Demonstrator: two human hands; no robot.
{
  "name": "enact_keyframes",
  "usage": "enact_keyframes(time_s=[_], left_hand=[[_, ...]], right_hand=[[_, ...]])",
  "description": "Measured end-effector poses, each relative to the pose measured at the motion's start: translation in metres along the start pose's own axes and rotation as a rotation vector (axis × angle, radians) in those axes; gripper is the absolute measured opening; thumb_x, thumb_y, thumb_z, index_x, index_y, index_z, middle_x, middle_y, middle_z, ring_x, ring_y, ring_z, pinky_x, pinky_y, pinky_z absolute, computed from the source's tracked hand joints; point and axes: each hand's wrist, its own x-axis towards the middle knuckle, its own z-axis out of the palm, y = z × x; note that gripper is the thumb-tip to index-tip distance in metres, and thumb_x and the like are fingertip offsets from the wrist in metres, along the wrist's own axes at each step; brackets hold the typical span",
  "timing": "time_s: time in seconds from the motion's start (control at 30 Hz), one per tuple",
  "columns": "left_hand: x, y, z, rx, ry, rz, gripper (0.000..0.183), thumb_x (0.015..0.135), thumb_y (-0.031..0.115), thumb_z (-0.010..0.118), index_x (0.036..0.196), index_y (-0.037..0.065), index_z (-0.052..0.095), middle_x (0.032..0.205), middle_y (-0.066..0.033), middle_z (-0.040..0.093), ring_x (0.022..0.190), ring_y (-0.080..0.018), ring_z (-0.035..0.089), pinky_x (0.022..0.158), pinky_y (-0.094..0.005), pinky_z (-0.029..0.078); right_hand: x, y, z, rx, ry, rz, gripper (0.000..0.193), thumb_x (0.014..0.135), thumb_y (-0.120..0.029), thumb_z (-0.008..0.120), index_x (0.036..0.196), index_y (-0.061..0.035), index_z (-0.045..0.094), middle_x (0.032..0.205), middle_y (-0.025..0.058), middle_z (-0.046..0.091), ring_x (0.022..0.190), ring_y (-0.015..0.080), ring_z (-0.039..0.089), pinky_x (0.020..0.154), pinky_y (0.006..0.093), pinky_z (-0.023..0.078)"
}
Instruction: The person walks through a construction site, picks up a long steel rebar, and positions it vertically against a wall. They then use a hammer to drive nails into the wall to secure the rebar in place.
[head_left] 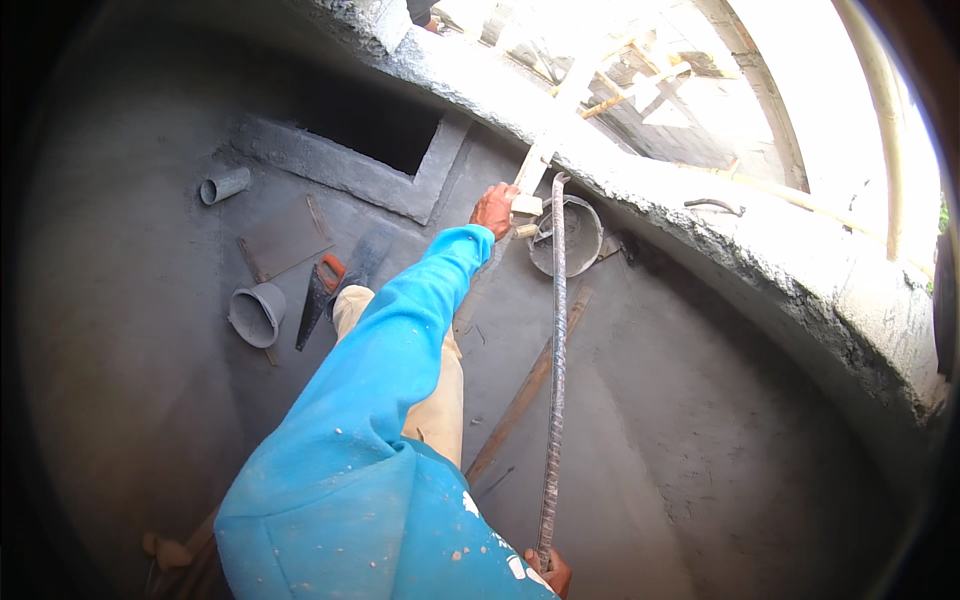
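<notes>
My left hand, at the end of an outstretched blue sleeve, is closed round a pale timber that leans up against the concrete edge. Short wood pieces stick out beside the fingers. Low in the view, my right hand grips the lower end of a crowbar, a long ribbed steel bar with a bent tip. The bar's upper end passes in front of a round bucket standing below the edge. My sleeve and body partly hide the right hand.
Left on the grey floor are a grey bucket, a handsaw with an orange handle, and a flat board. A pipe stub juts near a dark framed opening. A plank lies right. The rough concrete edge runs above.
</notes>
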Motion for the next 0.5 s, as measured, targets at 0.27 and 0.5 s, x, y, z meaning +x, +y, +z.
enact_keyframes(time_s=[0.27, 0.5], left_hand=[[0.059, 0.006, 0.015, -0.113, -0.085, -0.16, 0.042, 0.074, 0.008, 0.068, 0.115, 0.007, 0.057, 0.105, -0.0176, 0.065, 0.1, -0.0359, 0.061, 0.089, -0.044, 0.049], [0.065, -0.016, 0.016, -0.365, -0.151, -0.359, 0.045, 0.072, 0.021, 0.073, 0.113, 0.007, 0.062, 0.103, -0.0171, 0.068, 0.099, -0.0334, 0.064, 0.089, -0.0408, 0.05]], right_hand=[[-0.007, -0.037, -0.039, -0.119, 0.011, -0.019, 0.038, 0.09, -0.042, 0.063, 0.098, -0.0051, 0.066, 0.073, 0.0108, 0.059, 0.068, 0.0136, 0.049, 0.059, 0.0325, 0.044], [-0.003, -0.047, -0.05, -0.11, -0.043, -0.179, 0.037, 0.091, -0.04, 0.063, 0.102, -0.0045, 0.066, 0.075, 0.0099, 0.061, 0.07, 0.0168, 0.051, 0.063, 0.0341, 0.045]])
